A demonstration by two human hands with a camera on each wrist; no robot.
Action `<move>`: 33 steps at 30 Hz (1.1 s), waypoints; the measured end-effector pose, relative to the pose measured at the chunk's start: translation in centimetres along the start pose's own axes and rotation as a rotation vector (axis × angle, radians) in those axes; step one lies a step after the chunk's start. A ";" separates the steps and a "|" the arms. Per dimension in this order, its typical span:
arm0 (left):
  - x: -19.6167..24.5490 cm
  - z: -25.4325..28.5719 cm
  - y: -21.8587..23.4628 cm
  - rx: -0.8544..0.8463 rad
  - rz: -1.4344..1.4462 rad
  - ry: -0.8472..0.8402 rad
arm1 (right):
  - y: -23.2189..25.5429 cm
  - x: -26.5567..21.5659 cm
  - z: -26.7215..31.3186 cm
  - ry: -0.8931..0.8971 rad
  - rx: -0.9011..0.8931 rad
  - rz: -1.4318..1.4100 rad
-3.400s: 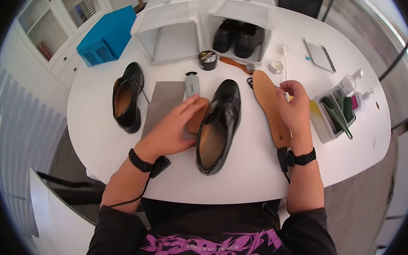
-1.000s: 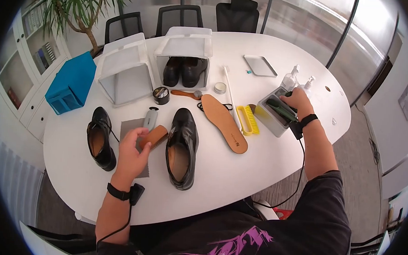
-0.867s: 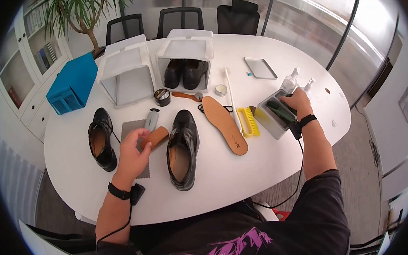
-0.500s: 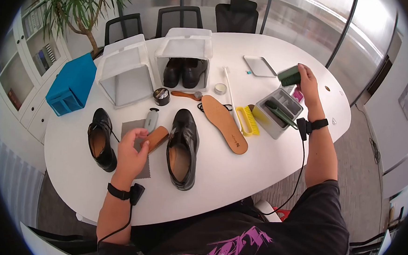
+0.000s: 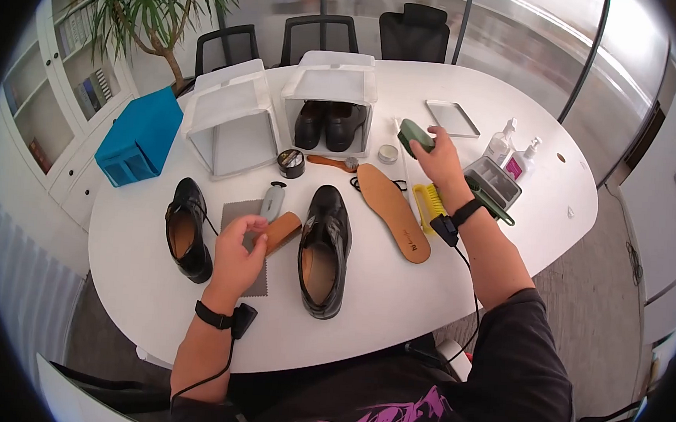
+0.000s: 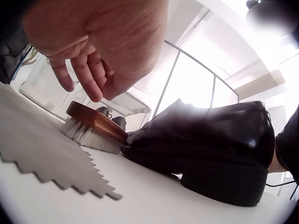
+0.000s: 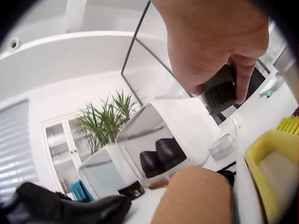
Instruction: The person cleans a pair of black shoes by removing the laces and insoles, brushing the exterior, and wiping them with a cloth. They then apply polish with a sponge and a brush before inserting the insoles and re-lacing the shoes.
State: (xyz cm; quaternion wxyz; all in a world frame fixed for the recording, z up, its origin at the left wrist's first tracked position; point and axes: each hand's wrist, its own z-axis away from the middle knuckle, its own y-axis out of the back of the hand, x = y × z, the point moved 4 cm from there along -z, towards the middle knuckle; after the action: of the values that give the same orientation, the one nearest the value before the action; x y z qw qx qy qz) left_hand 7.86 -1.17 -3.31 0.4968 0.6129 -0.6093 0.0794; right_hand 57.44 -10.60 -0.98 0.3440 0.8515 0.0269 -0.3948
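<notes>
We see the right hand (image 5: 440,161) pinching the green brush (image 5: 414,137) by its sides above the table (image 5: 378,310), presumably leaving the bristles free. The left hand (image 5: 238,257), loosely bent and holding nothing, hangs near the wooden brush (image 6: 97,120), bristles-down beside the black shoe (image 5: 327,230), probably for easy lifting.

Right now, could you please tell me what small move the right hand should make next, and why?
I would probably lower the green brush onto the table near the small round container. The right hand pinches it in the air, and the yellow brush lies out close by, so setting it down there seems a sensible small step.
</notes>
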 end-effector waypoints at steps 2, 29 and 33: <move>-0.1 0.0 0.1 0.013 0.007 -0.002 | -1.5 -0.8 0.3 0.087 -0.068 0.135; 1.0 -0.1 1.0 -0.004 0.230 0.086 | -2.2 -6.6 7.5 -0.382 -0.311 -1.135; 5.0 1.2 1.3 -0.405 0.606 0.224 | -2.6 -9.2 10.5 -0.409 -0.492 -0.947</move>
State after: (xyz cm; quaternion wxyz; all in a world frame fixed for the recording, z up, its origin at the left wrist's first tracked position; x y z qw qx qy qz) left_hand 7.42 -5.10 0.27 0.6256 0.2818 -0.7080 0.1670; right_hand 43.42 -12.96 -0.81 0.3160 0.5476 0.4293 -0.6450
